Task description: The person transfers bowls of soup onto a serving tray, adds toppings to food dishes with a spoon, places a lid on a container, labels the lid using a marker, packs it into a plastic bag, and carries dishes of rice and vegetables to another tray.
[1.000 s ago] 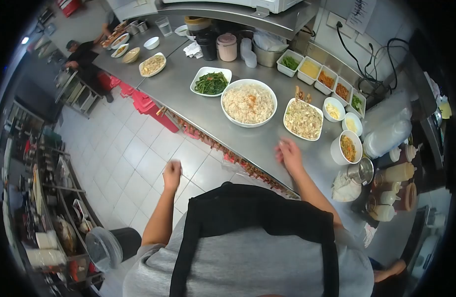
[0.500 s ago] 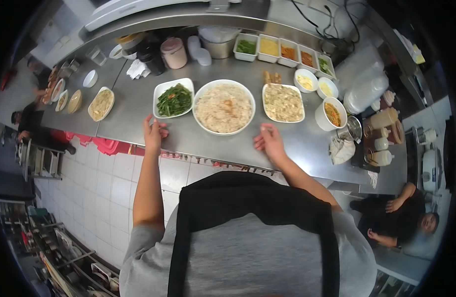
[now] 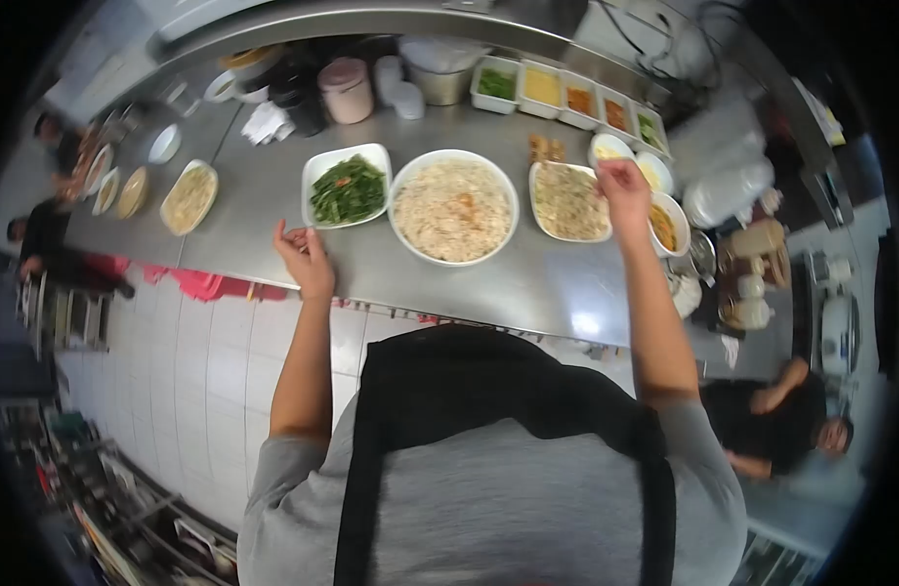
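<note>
My left hand [image 3: 304, 259] is above the counter's front edge, just below a square white dish of leafy greens [image 3: 348, 188]. Its fingers are apart and hold nothing. My right hand [image 3: 623, 188] is raised over the right edge of a square dish of pale chopped food [image 3: 569, 202], close to a small white bowl [image 3: 610, 149]. Those fingers are bent together, slightly blurred, and whatever may be between them cannot be made out. Between the two dishes stands a large round bowl of rice-like food [image 3: 454, 208] with an orange-brown patch on top.
White trays of toppings [image 3: 541, 89] line the back right. A cup of orange-green food [image 3: 663, 229], a metal pot [image 3: 700, 256] and sauce bottles [image 3: 750, 286] stand right. A pink-lidded jar [image 3: 346, 90] is behind. Other people [image 3: 776, 415] are at right and far left.
My right hand has moved from the front of the counter up and right, over the chopped-food dish, its fingers drawing together. My left hand stays near the greens. The view has turned since the earliest frame.
</note>
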Action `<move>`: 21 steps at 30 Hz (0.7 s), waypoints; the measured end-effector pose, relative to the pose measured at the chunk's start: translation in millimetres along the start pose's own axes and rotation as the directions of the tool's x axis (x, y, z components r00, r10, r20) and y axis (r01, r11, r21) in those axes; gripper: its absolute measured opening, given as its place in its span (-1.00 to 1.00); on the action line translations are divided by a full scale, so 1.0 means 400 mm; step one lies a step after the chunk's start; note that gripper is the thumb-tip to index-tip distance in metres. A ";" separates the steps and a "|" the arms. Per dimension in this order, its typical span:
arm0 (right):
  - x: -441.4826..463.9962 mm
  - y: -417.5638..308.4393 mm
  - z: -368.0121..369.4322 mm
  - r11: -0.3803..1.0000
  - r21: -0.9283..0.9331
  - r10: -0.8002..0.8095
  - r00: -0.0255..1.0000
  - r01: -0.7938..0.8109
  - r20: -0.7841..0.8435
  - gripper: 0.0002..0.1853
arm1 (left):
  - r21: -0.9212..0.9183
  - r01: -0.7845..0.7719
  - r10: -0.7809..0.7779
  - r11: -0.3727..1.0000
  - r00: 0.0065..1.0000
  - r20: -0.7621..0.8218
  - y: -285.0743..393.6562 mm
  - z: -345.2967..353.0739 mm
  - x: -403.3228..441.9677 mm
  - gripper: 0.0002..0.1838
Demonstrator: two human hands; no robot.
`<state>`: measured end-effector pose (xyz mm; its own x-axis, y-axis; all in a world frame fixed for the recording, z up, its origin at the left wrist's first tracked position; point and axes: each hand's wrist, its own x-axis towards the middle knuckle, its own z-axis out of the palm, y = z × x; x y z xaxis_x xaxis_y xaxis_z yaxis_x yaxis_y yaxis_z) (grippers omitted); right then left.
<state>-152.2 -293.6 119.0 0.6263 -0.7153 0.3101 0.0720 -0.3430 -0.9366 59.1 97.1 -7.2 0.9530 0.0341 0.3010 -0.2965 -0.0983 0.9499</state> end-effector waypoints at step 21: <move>-0.358 0.134 0.201 0.429 0.329 0.540 0.531 -0.841 0.654 -0.49 | 0.018 0.734 -0.568 0.679 0.509 0.646 0.028 -0.065 0.112 -0.62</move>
<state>-175.6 -160.4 11.4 0.8786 -0.1666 -0.4477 -0.2406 0.6552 -0.7161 96.7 123.4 19.1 0.6937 -0.5698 -0.4406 0.4998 -0.0598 0.8641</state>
